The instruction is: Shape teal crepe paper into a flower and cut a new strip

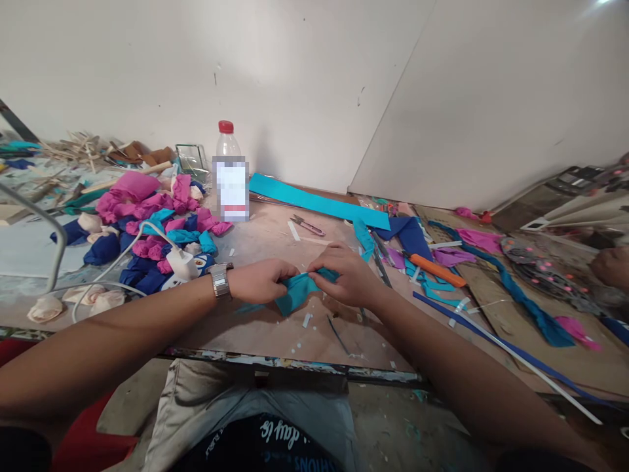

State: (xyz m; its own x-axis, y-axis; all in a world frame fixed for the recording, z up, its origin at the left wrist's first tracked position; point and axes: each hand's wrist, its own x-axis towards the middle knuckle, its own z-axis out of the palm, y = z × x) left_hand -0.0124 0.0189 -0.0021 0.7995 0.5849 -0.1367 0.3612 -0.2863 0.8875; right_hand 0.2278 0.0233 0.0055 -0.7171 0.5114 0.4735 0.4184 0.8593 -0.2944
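Observation:
Both hands pinch a short turquoise fabric strip (296, 295) just above the table in front of me. My left hand (260, 280), below a metal watch, grips its left upper edge between thumb and fingers. On the other side my right hand (344, 272) has its thumb and fingers closed on the right end, where the fabric is bunched and partly hidden. Beyond the hands lie small thread snips (308, 225) and a long flat turquoise strip (314, 202). Another turquoise piece (362, 237) lies just past my right hand.
Crumpled pink, blue and turquoise fabric pieces (147, 210) heap at the left, with a white charger (183, 263) and cable. A red-capped bottle (227, 141) stands near the wall. An orange cutter (438, 270) and a white stick (531, 366) lie right. Another person's hand (612, 267) shows far right.

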